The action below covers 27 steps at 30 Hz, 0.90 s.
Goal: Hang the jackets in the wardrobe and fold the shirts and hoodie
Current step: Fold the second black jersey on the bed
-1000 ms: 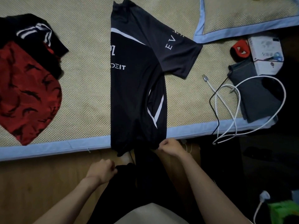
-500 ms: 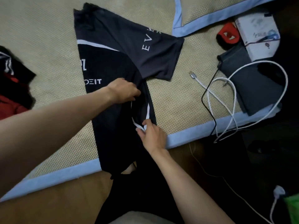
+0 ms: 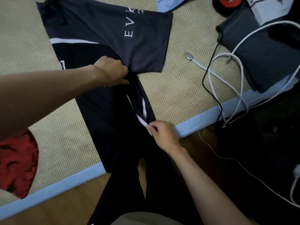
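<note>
While the right hand (image 3: 164, 135) sits nearest the viewer at the mat's front edge, its fingers are curled and pinch the white-striped side seam of the black shirt (image 3: 103, 114), low on the garment's right side. Further in, the left hand (image 3: 112, 71) reaches across from the left with fingers bent down, gripping a fold of fabric at the underarm, just below the spread sleeve (image 3: 142, 41). Between the two hands the shirt's right edge runs as a narrow raised fold. Body of the shirt lies flat on the woven straw mat (image 3: 170, 88), hem draped over the pale blue border (image 3: 199, 119) toward the wooden floor; the fabric looks smooth and thin, black with white stripes, the sleeve a dark grey with white lettering. A red patterned garment (image 3: 16, 163) lies at the left on the mat, well apart from the shirt. To the right, white cables (image 3: 237, 78) and a black cable (image 3: 211, 62) loop over the mat edge, beside a folded grey cloth (image 3: 263, 59) near the far corner
</note>
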Each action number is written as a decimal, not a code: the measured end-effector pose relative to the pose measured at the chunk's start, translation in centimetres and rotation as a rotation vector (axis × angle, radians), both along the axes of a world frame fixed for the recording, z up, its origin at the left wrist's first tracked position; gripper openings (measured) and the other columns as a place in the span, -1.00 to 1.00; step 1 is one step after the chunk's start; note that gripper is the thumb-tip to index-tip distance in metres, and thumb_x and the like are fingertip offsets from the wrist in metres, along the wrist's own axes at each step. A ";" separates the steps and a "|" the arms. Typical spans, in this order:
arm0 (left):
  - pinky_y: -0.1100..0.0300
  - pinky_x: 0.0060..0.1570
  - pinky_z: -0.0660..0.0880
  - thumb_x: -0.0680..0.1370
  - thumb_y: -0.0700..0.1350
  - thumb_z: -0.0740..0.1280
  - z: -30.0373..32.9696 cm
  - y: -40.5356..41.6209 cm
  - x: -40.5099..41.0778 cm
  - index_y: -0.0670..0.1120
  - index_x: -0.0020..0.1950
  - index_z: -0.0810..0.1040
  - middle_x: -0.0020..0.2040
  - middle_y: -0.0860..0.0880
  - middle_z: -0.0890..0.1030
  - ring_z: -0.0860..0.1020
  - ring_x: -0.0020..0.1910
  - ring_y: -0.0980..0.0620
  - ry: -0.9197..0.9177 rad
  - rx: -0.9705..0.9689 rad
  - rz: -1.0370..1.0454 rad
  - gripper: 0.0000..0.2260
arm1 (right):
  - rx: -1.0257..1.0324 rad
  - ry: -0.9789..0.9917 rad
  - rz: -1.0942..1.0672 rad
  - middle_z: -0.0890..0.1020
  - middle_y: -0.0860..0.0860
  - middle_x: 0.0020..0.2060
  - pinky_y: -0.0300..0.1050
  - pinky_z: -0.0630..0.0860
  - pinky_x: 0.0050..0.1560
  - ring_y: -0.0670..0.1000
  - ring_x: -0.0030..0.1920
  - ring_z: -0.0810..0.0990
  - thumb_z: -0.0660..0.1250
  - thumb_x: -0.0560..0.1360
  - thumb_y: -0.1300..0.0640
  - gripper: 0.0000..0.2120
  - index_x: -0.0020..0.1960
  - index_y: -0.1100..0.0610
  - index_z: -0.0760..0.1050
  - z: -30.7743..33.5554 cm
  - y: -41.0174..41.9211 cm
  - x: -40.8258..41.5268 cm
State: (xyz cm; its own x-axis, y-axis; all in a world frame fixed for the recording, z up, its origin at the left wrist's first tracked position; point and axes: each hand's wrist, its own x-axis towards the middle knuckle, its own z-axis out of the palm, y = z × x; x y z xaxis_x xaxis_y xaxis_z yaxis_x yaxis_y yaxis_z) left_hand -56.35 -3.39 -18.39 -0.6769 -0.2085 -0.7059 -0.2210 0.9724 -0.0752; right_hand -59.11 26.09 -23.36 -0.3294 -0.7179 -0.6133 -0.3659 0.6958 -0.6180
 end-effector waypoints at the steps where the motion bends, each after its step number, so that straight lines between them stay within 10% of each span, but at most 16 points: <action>1: 0.08 -0.17 0.40 0.63 0.22 0.21 0.0 0.0 -0.1 -0.05 0.11 0.57 -0.02 -0.10 0.62 0.63 -0.01 -0.17 0.012 -0.003 0.003 -0.64 | 0.019 -0.006 -0.016 0.52 -0.04 -0.38 0.10 0.52 -0.21 0.02 -0.29 0.54 0.29 0.64 0.05 -0.67 -0.27 0.13 0.46 0.0 0.1 -0.2; 10: -0.01 -0.15 0.52 0.54 -0.02 0.36 -1.6 -0.3 0.5 0.03 0.10 0.40 -0.09 -0.04 0.61 0.61 -0.14 -0.17 0.269 0.213 0.460 -0.80 | 0.162 0.035 -0.179 0.73 -0.05 -0.20 0.00 0.64 -0.06 0.03 -0.12 0.70 0.43 0.49 -0.09 -0.79 0.00 0.03 0.66 1.1 -2.5 0.1; 16: 0.18 -0.53 0.57 0.60 -0.22 0.36 -2.0 -0.2 0.2 -0.08 0.07 0.48 -0.18 -0.04 0.60 0.63 -0.47 0.03 0.553 0.725 1.064 -0.90 | 0.121 0.044 -0.261 0.71 -0.08 -0.26 -0.02 0.64 -0.13 -0.01 -0.21 0.70 0.47 0.51 -0.03 -0.86 -0.17 -0.01 0.61 0.9 -4.7 0.5; 22: 0.16 -0.50 0.57 0.63 -0.16 0.34 -2.4 -0.8 0.9 -0.03 0.15 0.38 -0.26 0.01 0.58 0.62 -0.46 0.03 0.644 0.815 1.068 -0.83 | 0.103 -0.032 -0.407 0.71 -0.08 -0.36 -0.07 0.64 -0.26 -0.08 -0.55 0.60 0.44 0.54 0.04 -0.83 -0.23 -0.02 0.62 1.7 -2.8 -1.9; 27: 0.03 -0.38 0.65 0.57 -0.14 0.39 -2.8 -0.5 1.4 -0.06 0.19 0.32 -0.20 -0.08 0.68 0.66 -0.37 -0.12 0.488 0.656 0.966 -0.71 | 0.098 0.081 -0.356 0.70 -0.15 -0.23 -0.06 0.63 -0.11 -0.07 -0.20 0.68 0.43 0.51 -0.13 -0.82 -0.04 -0.03 0.62 1.3 -3.7 -2.1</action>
State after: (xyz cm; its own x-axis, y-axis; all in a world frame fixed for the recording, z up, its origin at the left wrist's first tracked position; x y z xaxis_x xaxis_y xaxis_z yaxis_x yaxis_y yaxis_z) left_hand -54.93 -3.88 -21.15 -0.6631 -0.4681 -0.5841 -0.7283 0.2234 0.6478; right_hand -61.24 22.41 -22.04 -0.5981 -0.4885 -0.6353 -0.1349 0.8428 -0.5210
